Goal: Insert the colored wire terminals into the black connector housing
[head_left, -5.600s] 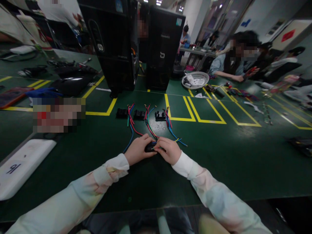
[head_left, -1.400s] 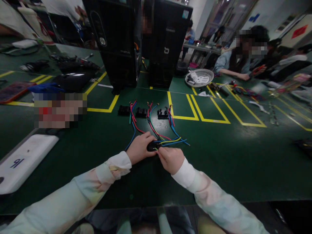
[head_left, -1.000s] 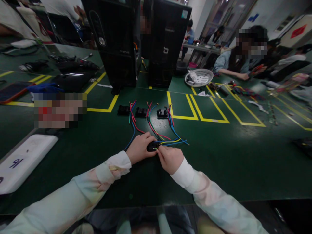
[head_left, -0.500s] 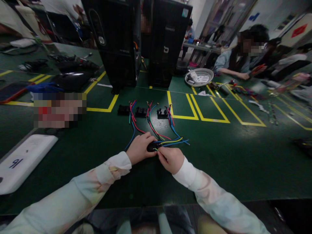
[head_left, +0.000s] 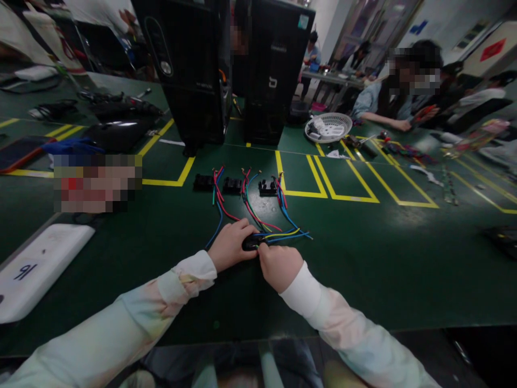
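Observation:
My left hand [head_left: 233, 243] is closed round a small black plastic housing [head_left: 251, 242], held low over the green table. Blue and yellow wires [head_left: 285, 235] run out of it to the right. Against the housing's right end, my right hand [head_left: 281, 265] pinches what looks like a thin yellow-green wire; its fingers hide most of that wire. Just beyond the hands lie three black plastic parts in a row: one at the left [head_left: 204, 182], one in the middle [head_left: 233, 185] and one at the right [head_left: 267, 187]. Bundles of red, blue and green wires [head_left: 247, 195] lie beside them.
Two black computer towers [head_left: 189, 70] stand at the back. A white basket [head_left: 329, 128] holds small parts. At the left lies a white case [head_left: 44, 272]. Yellow tape lines [head_left: 302, 193] mark the green table [head_left: 383, 258]. A co-worker [head_left: 404, 102] sits at the far right.
My right hand's fingers have curled in closer to the black housing, covering more of the yellow-green wire. The left hand keeps its hold; the view has shifted slightly.

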`<state>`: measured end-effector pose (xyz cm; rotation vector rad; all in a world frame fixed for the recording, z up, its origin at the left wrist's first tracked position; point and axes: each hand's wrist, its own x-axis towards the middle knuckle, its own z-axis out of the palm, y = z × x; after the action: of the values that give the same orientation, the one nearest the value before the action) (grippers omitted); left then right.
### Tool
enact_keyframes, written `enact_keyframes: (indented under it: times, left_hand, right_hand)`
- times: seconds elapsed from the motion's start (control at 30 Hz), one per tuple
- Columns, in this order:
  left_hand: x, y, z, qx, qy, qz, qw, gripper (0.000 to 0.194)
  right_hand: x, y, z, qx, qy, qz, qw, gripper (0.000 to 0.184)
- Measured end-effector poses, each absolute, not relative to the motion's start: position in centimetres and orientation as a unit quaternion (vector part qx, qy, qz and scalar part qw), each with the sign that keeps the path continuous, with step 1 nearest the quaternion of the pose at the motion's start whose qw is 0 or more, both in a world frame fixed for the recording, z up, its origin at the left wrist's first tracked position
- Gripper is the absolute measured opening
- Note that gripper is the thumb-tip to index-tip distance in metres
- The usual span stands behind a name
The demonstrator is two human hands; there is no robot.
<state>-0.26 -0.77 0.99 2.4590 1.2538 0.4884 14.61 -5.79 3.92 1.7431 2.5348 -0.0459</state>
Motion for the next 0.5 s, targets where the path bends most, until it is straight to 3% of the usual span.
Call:
enact_keyframes:
  times: [0.5]
  left_hand:
    - [-0.22,-0.75,1.03,0.863,0.442,0.169,0.177,0.029]
  right_hand:
    - [15.23,-5.45,3.84,0.541,0.84,0.004,-0.035,0.023]
